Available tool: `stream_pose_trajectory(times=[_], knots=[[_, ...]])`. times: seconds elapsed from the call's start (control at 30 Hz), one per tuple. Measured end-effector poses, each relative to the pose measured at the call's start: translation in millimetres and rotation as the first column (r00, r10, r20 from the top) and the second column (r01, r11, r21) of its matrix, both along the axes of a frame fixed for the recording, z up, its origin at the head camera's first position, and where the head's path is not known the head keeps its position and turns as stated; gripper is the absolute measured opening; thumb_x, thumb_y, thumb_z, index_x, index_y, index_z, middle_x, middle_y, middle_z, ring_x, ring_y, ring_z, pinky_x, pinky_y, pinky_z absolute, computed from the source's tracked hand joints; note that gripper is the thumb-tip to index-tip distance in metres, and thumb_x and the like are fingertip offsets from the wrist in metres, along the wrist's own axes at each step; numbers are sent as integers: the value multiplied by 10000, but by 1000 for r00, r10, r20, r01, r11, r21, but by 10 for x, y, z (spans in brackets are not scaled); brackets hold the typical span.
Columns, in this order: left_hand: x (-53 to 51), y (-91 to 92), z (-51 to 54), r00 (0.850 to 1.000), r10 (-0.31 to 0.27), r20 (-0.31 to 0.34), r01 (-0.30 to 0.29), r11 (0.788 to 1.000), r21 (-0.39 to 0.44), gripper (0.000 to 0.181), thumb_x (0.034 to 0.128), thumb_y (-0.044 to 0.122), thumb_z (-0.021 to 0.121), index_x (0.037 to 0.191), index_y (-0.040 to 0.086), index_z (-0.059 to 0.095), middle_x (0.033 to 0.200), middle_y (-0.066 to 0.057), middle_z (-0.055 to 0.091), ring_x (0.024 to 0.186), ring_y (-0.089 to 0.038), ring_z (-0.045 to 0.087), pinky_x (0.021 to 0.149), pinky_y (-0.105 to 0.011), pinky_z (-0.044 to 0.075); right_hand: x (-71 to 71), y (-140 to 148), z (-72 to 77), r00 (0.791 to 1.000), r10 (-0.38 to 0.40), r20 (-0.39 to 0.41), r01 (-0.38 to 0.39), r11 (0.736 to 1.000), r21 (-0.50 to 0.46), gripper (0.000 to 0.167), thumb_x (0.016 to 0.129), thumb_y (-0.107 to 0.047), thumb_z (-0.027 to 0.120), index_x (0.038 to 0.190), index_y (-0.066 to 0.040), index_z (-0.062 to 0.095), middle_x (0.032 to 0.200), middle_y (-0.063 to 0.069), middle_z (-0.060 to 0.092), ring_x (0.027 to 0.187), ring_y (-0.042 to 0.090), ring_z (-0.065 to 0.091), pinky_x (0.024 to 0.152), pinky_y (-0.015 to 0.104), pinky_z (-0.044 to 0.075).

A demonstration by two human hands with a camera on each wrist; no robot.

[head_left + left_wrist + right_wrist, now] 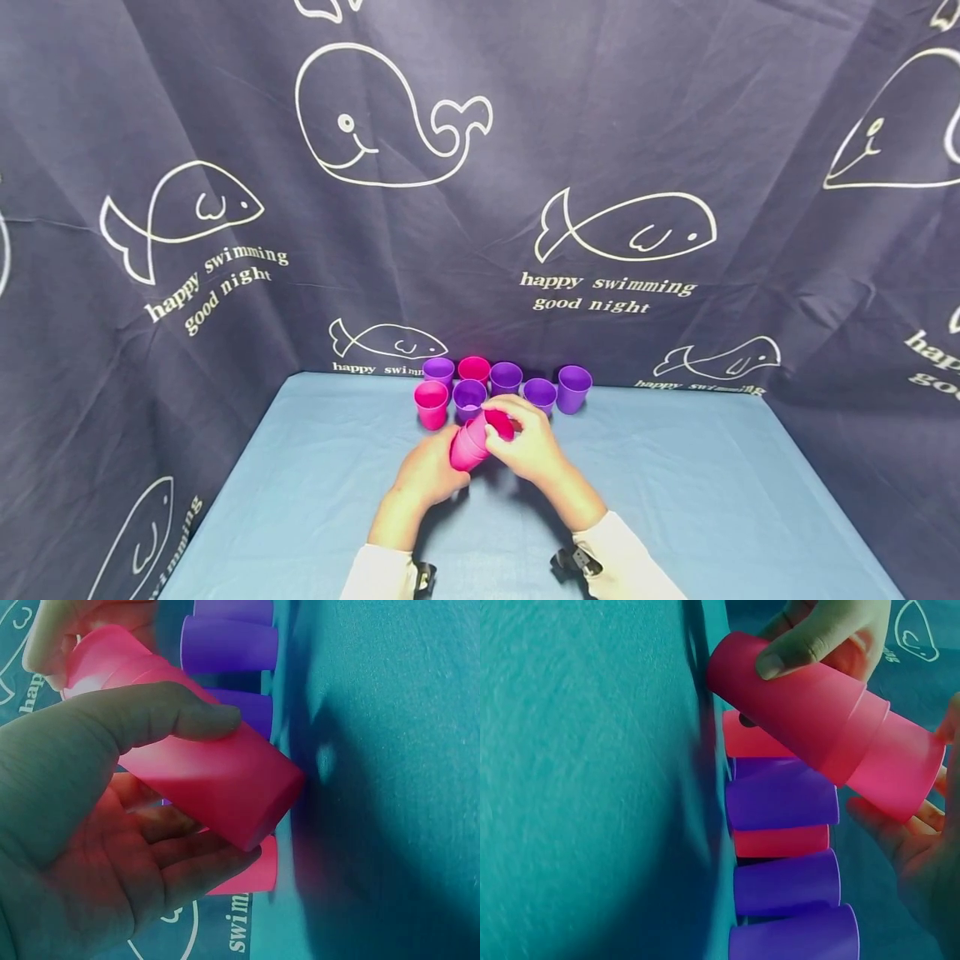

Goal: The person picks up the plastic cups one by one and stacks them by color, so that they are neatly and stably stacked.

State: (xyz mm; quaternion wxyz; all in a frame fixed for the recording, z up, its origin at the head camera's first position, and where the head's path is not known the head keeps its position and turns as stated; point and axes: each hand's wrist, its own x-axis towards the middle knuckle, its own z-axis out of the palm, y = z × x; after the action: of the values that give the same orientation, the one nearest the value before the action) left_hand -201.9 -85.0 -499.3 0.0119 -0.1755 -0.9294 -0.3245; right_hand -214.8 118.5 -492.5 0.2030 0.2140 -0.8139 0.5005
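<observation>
A tilted stack of nested pink cups (468, 446) is held between both hands above the table. My left hand (429, 468) grips the lower cups, its thumb across the near side and fingers beneath, as the left wrist view shows. With fingers and thumb at the rim, my right hand (528, 437) holds the outermost pink cup (900, 766) at the stack's upper end. That cup sticks partway out of the others. The stack's open mouth faces up and to the right in the head view.
Behind the hands stand several upright cups near the back cloth: a front pink cup (431, 406), a rear pink cup (474, 367) and purple ones, including the rightmost purple cup (573, 390). A blue cloth (675, 500) covers the table. Dark printed fabric (495, 225) walls it in.
</observation>
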Motion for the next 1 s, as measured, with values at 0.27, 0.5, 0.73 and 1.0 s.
stream_pose_trajectory(times=[0.27, 0.5, 0.73, 1.0], knots=[[1, 5, 31, 1000, 0, -7, 0, 1000, 19, 492, 673, 88, 908, 1094, 107, 655, 922, -56, 722, 787, -219, 658, 710, -373, 540, 12, -63, -7, 999, 22, 26, -23, 1000, 20, 341, 803, -65, 804, 1141, -108, 798, 1183, 64, 766, 1143, 256, 708, 912, 321, 633], [-5, 22, 43, 1000, -7, -5, 7, 1000, 22, 538, 685, 131, 936, 1146, 96, 661, 987, -76, 745, 856, -253, 697, 776, -413, 573, 17, -98, -25, 1000, 19, 19, -20, 999, 48, 354, 785, -85, 807, 1138, -105, 805, 1183, 62, 767, 1155, 245, 711, 982, 312, 608], [-8, 10, 43, 1000, -11, 2, 11, 999, 32, 546, 682, 126, 938, 1160, 89, 678, 1022, -74, 758, 892, -258, 717, 800, -418, 583, 27, -136, -31, 999, 35, 15, -36, 996, 76, 349, 790, -96, 813, 1139, -94, 804, 1190, 63, 763, 1155, 242, 713, 994, 326, 605], [-16, -30, 9, 1000, -25, 0, 25, 999, 31, 498, 683, 101, 931, 1130, 104, 711, 1010, -54, 777, 896, -248, 737, 815, -413, 596, 44, -162, -22, 998, 62, -23, -59, 992, 110, 345, 810, -104, 820, 1152, -134, 799, 1200, 50, 758, 1162, 234, 712, 1002, 339, 601]])
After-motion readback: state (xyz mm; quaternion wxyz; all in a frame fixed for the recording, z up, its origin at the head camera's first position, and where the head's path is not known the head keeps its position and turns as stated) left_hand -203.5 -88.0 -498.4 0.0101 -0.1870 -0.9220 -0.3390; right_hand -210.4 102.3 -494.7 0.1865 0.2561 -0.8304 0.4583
